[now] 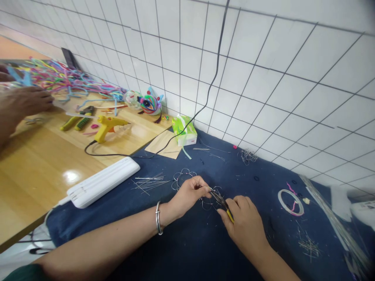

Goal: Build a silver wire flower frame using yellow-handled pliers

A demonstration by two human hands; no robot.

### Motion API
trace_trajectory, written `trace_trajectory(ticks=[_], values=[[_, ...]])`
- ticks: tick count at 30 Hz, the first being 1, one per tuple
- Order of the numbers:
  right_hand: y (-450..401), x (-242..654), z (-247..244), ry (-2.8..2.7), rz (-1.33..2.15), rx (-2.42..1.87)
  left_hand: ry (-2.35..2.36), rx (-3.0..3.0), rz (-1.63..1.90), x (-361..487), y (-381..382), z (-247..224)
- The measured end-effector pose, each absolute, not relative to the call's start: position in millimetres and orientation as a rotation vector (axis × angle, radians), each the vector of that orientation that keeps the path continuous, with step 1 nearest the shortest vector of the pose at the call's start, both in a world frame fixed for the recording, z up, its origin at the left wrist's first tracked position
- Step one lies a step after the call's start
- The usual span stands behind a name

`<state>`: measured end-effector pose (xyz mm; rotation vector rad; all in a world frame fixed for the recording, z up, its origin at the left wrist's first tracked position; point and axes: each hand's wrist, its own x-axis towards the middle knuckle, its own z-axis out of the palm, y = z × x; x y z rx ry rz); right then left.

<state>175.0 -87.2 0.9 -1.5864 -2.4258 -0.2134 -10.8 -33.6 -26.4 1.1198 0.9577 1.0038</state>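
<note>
My right hand [244, 216] is wrapped round yellow-handled pliers [219, 198], whose dark jaws point up and left toward my left fingertips. With thumb and fingers pinched, my left hand [190, 195] holds thin bent wire [217, 191] at the tip of the pliers. Loops of this wire spread behind and below the jaws; whether the jaws close on it I cannot tell. Just beyond my left hand, a looped wire shape [184, 173] lies on the dark blue cloth [164, 242]. Straight wire pieces [150, 182] are scattered left of it.
A white power strip [104, 182], yellow glue gun [108, 127] and cutters [83, 118] are at left. Another person's hand [26, 103] works near colourful pipe cleaners [67, 80]. A tissue pack [184, 130] stands by the tiled wall; a tape roll [280, 199] lies right. A black cable crosses behind.
</note>
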Motion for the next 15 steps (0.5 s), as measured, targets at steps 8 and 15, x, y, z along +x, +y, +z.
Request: trace_trajectory(ticks=[8, 15], values=[[-86.8, 169.1, 2.6, -2.43, -0.287, -1.633, 1.011, 1.134, 1.048, -8.7, -34.8, -27.2], [-88.1, 167.1, 0.4, -2.426, -0.32, -1.657, 1.032, 1.133, 1.061, -7.1, -34.9, -31.0]])
